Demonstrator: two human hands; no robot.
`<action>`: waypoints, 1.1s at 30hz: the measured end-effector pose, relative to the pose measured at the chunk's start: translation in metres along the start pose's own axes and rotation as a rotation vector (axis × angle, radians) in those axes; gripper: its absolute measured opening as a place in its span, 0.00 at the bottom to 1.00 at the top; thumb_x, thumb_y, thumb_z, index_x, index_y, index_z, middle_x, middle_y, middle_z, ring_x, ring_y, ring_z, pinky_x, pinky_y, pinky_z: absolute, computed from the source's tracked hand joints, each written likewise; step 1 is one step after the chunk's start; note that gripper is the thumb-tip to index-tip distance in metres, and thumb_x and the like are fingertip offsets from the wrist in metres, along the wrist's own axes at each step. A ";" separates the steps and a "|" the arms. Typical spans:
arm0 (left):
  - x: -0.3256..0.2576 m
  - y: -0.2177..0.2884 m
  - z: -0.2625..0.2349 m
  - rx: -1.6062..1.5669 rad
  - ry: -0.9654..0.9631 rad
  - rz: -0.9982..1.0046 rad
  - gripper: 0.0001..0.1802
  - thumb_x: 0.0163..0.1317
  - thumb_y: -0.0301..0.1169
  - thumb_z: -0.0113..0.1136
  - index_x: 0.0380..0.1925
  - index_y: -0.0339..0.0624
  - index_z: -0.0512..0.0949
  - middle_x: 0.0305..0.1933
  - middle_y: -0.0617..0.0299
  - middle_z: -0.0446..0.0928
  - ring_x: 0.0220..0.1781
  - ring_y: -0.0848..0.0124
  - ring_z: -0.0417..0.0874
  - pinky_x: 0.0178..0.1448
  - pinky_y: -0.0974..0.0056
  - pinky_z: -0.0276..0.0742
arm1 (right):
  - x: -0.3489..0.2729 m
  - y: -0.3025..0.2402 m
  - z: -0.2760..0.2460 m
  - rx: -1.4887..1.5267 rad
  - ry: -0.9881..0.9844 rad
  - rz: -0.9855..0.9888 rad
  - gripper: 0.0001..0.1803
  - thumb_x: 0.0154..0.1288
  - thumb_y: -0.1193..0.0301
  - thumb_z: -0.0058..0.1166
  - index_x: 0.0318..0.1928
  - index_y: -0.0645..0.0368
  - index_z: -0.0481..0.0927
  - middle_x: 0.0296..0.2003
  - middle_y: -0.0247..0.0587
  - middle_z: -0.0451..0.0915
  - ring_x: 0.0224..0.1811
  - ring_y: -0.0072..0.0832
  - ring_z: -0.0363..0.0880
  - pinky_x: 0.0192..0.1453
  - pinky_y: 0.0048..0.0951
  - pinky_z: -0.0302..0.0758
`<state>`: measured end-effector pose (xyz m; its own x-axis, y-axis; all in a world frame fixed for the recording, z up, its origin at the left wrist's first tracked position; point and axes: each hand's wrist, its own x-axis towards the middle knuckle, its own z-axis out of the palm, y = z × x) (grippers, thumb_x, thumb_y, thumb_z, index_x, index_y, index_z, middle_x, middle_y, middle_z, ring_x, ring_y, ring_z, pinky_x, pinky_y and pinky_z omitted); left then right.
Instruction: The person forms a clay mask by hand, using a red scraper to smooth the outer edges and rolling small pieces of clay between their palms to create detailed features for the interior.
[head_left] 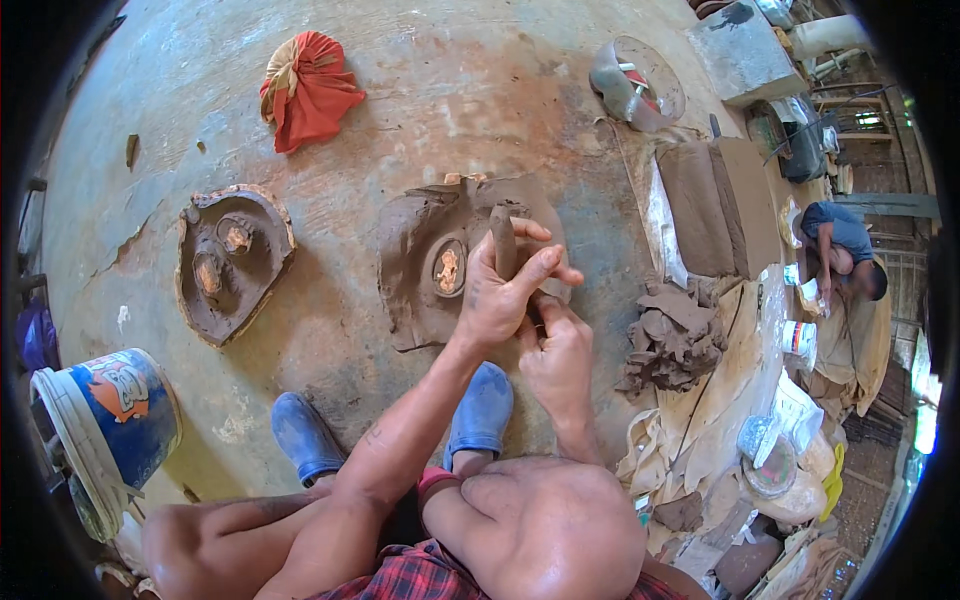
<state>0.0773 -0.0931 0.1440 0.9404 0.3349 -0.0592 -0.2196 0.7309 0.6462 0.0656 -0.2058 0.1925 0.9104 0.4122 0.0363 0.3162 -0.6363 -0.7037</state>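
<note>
A short roll of dark brown clay (502, 236) stands upright in my left hand (490, 305), its fingers curled around it and the thumb out to the right. Just below, my right hand (557, 360) is closed, its fingertips pinched close under the left hand. Something dark shows at those fingertips, but I cannot make out what. Both hands are over the right part of a wide, uneven clay slab (405, 300) on the floor. Set in the slab is an oval hollow with an orange relief figure (449, 268) inside. My hands hide the slab's right side.
A clay-lined mould (230, 318) with two orange inlays lies left. Beyond are a red-and-gold cloth bundle (312, 95) and a bowl (630, 95). A clay block (705, 210) and torn clay heap (675, 335) lie right. A bucket (125, 415) stands near left; another person (840, 240) sits far right.
</note>
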 end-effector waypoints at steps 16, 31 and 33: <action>0.001 0.009 -0.048 -0.062 0.066 -0.189 0.14 0.82 0.43 0.56 0.51 0.47 0.81 0.13 0.77 0.57 0.11 0.83 0.57 0.21 0.70 0.64 | -0.024 0.022 0.036 0.235 -0.090 0.182 0.12 0.67 0.72 0.69 0.46 0.67 0.87 0.40 0.56 0.88 0.40 0.49 0.89 0.46 0.41 0.82; 0.040 0.110 -0.161 0.636 0.295 -0.235 0.17 0.75 0.46 0.64 0.42 0.43 0.80 0.16 0.76 0.64 0.15 0.83 0.63 0.24 0.69 0.64 | -0.018 0.102 0.010 0.326 0.308 0.465 0.24 0.66 0.80 0.70 0.62 0.67 0.84 0.52 0.39 0.88 0.43 0.20 0.86 0.49 0.24 0.83; 0.028 0.105 -0.189 0.845 0.352 -0.356 0.15 0.73 0.44 0.67 0.35 0.44 0.79 0.16 0.75 0.65 0.15 0.81 0.64 0.23 0.70 0.64 | -0.020 0.099 0.030 0.195 0.250 0.431 0.26 0.63 0.79 0.71 0.62 0.67 0.83 0.49 0.43 0.88 0.44 0.25 0.87 0.50 0.28 0.84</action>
<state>0.0310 0.1056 0.0661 0.7544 0.4359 -0.4909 0.4487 0.2035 0.8702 0.0709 -0.2567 0.1008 0.9901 -0.0426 -0.1335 -0.1338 -0.5709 -0.8101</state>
